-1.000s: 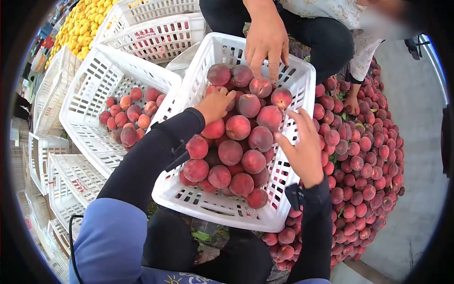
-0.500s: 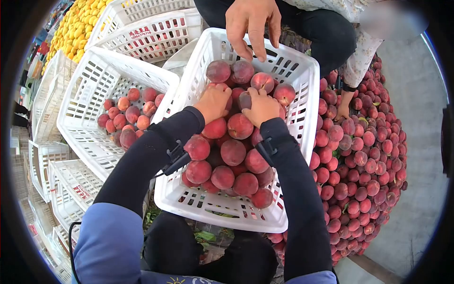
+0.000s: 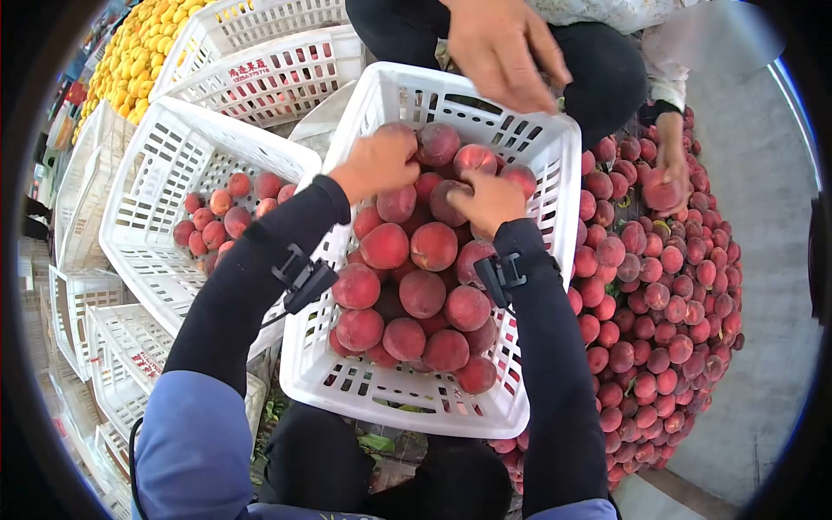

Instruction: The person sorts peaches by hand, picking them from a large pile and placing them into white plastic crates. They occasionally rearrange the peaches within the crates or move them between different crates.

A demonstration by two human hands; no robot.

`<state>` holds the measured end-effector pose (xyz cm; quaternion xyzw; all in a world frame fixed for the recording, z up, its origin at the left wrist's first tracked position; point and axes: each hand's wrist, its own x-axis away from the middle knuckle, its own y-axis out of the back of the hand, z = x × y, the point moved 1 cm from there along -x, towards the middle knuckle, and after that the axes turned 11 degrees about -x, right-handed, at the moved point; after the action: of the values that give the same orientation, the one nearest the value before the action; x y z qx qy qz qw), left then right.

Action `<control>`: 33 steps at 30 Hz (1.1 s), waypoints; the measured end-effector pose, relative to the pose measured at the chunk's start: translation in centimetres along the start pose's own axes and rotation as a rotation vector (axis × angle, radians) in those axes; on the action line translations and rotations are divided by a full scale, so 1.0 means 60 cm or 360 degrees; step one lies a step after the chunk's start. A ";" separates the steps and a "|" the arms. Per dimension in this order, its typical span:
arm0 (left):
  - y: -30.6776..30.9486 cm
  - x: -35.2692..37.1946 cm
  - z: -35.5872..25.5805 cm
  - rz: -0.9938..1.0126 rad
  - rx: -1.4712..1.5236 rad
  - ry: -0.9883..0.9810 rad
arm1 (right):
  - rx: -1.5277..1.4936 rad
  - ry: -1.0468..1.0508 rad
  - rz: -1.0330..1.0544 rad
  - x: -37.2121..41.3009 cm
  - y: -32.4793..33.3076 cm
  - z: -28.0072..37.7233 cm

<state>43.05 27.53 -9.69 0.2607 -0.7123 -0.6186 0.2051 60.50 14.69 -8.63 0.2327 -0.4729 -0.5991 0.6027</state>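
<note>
A white slatted basket (image 3: 407, 419) in the middle holds a layer of red peaches (image 3: 422, 294). Over its upper left part, my left hand (image 3: 379, 163) has its fingers curled on a peach at the back row, which it mostly covers. My right hand (image 3: 490, 201) is at the upper right of the pile, its thumb and fingers bent around a dark peach (image 3: 447, 203) beside other peaches. Both hands are inside the basket, a short way apart.
Opposite me, a person's hand (image 3: 505, 54) hangs over the basket's far rim; their other hand (image 3: 668, 178) holds a peach above a large peach pile (image 3: 659, 329) at the right. Left stand a second peach basket (image 3: 139, 217), empty-looking crates (image 3: 269, 78) and yellow fruit (image 3: 147, 56).
My left hand has moved up and left. My right hand has shifted slightly right. The other person's near hand moved right, and their far hand lifted a peach from the pile.
</note>
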 end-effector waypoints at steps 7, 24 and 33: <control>-0.026 -0.071 0.040 0.0134 -0.0027 0.0119 | -0.0067 0.0403 -0.0697 -0.142 -0.017 0.005; -0.006 -0.049 0.020 0.0308 -0.0040 -0.0051 | -0.1131 0.0273 -0.0617 -0.084 0.028 -0.032; -0.054 -0.038 -0.018 0.0038 -0.0308 -0.0048 | -0.0073 0.0192 -0.0691 -0.073 -0.025 -0.063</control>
<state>45.87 27.77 -12.64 0.2219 -0.6552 -0.6860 0.2258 63.66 17.46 -12.87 0.3506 -0.3610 -0.7103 0.4921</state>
